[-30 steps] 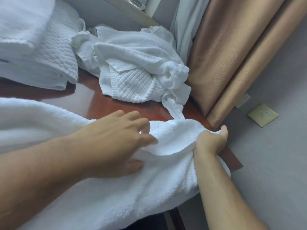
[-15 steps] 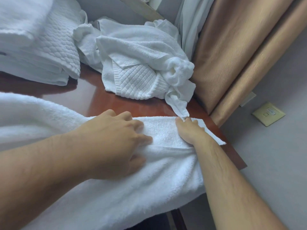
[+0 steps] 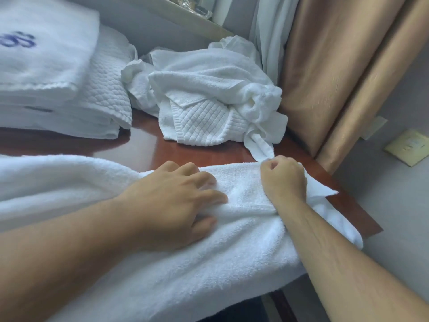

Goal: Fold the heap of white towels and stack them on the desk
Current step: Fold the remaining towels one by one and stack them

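Observation:
A thick white towel point(image 3: 162, 270) lies spread across the near edge of the red-brown desk point(image 3: 209, 152) and hangs over its front. My left hand point(image 3: 176, 201) rests flat on it, fingers spread, with a fold bunched between thumb and fingers. My right hand point(image 3: 282, 180) is curled into a fist at the towel's far right end and grips the cloth; a corner point(image 3: 325, 194) sticks out beside it. A crumpled heap of white towels point(image 3: 209, 101) sits behind my hands. A stack of folded towels point(image 3: 58, 89) stands at the back left.
Gold-brown curtains point(image 3: 336, 77) hang close to the desk's right end, with a white sheer curtain point(image 3: 269, 31) behind the heap. The desk's right corner point(image 3: 371, 226) drops off to a grey wall with a yellowish socket plate point(image 3: 408, 147).
My right hand lifted the towel's end, laid it over onto the desk, pressed it flat, then curled into a fist on it. My left hand stayed pressing the towel.

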Available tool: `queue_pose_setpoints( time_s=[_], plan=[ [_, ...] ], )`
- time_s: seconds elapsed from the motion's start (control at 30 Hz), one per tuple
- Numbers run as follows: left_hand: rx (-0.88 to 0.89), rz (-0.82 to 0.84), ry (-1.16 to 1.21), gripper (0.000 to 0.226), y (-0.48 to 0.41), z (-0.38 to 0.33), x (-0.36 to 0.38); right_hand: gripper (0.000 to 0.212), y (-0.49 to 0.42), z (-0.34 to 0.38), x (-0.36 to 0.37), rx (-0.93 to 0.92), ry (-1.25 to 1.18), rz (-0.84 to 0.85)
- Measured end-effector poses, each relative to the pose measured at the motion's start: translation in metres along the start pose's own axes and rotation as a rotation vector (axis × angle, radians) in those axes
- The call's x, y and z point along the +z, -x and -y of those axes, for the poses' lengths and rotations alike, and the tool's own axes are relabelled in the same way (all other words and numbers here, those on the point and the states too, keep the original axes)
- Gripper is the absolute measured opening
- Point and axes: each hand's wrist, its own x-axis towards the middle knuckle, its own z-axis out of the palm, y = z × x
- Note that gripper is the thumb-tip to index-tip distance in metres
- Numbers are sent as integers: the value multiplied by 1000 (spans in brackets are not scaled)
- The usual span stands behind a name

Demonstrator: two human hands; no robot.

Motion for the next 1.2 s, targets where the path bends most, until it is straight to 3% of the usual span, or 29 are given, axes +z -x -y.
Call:
queue_pose_setpoints(
  time_s=[0.13, 0.2, 0.27, 0.4, 0.5, 0.6, 0.8, 0.93, 1.0, 1.1, 1.2],
  plan=[
    [-81, -13, -140, 67, 17, 6, -15, 45, 19, 31, -17, -211, -157, -27],
    [-187, -56, -59, 70, 43, 20, -30, 46, 42, 63, -23, -349, -274, 6],
    [-342, -158, 56, 63, 78, 42, -44, 40, 81, 101, -30, -604, -399, 39],
    [-724, -359, 48, 37, 171, 89, -66, 28, 160, 171, -39, -1143, -594, 355],
    [-1111, -413, -23, 27, 238, 115, -70, 26, 194, 217, -36, -1273, -604, 618],
    [-1334, -431, 113, 20, 271, 125, -74, 30, 214, 251, -30, -1341, -648, 665],
    [-1331, -253, 323, 32, 239, 138, -87, 31, 208, 256, -16, -1373, -646, 666],
    [-1357, -3, 565, 31, 216, 144, -100, 30, 203, 248, -17, -1334, -655, 651],
    [-1343, -69, 652, 24, 214, 145, -100, 29, 204, 248, -17, -1326, -656, 659],
    [-1232, -336, 740, 9, 218, 146, -102, 33, 201, 254, -18, -1333, -624, 690],
    [-1040, -610, 734, 21, 235, 146, -116, 34, 185, 270, -11, -1355, -537, 662]
  ],
)
